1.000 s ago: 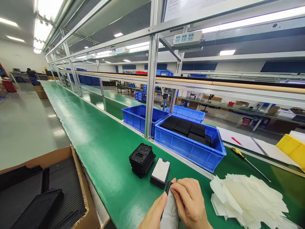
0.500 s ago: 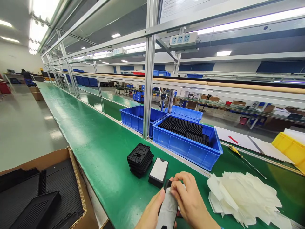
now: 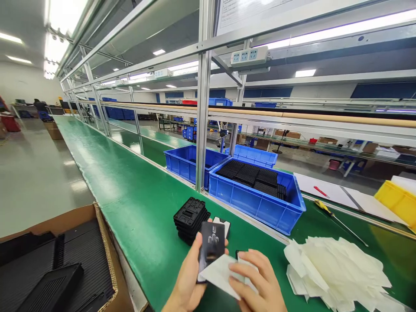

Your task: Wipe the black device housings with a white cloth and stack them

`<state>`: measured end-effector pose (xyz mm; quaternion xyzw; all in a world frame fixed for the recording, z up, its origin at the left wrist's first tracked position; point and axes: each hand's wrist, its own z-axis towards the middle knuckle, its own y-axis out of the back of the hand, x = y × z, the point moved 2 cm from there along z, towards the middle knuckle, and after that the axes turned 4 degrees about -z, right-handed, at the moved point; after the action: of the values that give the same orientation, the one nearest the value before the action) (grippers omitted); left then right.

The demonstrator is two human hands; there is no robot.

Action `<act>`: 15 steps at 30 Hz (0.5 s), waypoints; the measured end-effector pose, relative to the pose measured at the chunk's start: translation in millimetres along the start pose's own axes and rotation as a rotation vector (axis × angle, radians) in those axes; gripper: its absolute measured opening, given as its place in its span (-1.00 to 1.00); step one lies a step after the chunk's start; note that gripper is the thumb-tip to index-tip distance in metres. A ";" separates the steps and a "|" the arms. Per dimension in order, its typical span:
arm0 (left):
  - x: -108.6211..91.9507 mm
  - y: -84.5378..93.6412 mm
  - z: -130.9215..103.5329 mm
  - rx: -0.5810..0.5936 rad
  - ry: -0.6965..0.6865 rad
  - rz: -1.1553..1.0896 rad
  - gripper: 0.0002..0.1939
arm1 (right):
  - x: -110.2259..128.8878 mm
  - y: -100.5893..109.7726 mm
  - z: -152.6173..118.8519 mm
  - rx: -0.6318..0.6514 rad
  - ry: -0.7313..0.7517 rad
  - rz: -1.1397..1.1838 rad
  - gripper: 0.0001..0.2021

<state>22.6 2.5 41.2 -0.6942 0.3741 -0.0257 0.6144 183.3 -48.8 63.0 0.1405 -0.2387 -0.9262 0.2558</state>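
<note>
My left hand (image 3: 188, 277) grips a black rectangular case (image 3: 212, 238), its glossy dark face with a pale logo turned up. A white paper sheet (image 3: 221, 275) covers the near end of that case, slanting off it. My right hand (image 3: 260, 281) has its fingers on the sheet, slightly blurred. Behind those fingers shows a black-edged piece with a white face (image 3: 240, 255), mostly hidden. Just past my left hand, a white-topped black case (image 3: 224, 223) lies on the green bench, partly covered. Left of it stands a stack of black molded plates (image 3: 190, 214).
A pile of white paper sheets (image 3: 334, 273) lies at right, near a yellow-handled screwdriver (image 3: 328, 210). Behind are a blue bin (image 3: 253, 210) of black ribbed parts and another blue bin (image 3: 178, 162). A cardboard box (image 3: 105, 255) with black parts stands at lower left.
The case in my left hand has moved up and left, and its glossy dark face is now exposed. The white sheet has come away from much of it, held by my right hand.
</note>
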 end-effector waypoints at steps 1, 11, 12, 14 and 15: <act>-8.5 -2.4 0.5 -0.036 -0.043 0.022 -0.39 | -6.4 2.4 -5.4 0.010 -0.057 -0.038 -0.78; -114.8 -6.0 11.1 -0.052 -0.508 0.678 -0.35 | -140.0 67.5 -115.0 0.087 -0.521 -0.598 -0.56; -123.6 -6.0 18.4 -0.086 -0.592 0.901 -0.35 | -151.2 75.7 -127.2 0.106 -0.544 -0.689 -0.54; -133.2 -6.4 36.3 -0.213 -0.735 1.412 -0.34 | -163.5 85.5 -140.4 0.121 -0.588 -0.817 -0.45; -133.9 -6.4 46.0 -0.294 -0.760 1.651 -0.34 | -164.0 85.8 -140.3 0.126 -0.608 -0.854 -0.42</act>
<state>-47.8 114.4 92.4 -0.2399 0.5232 0.6985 0.4252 407.9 -76.9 11.0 -0.0346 -0.2790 -0.9307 -0.2340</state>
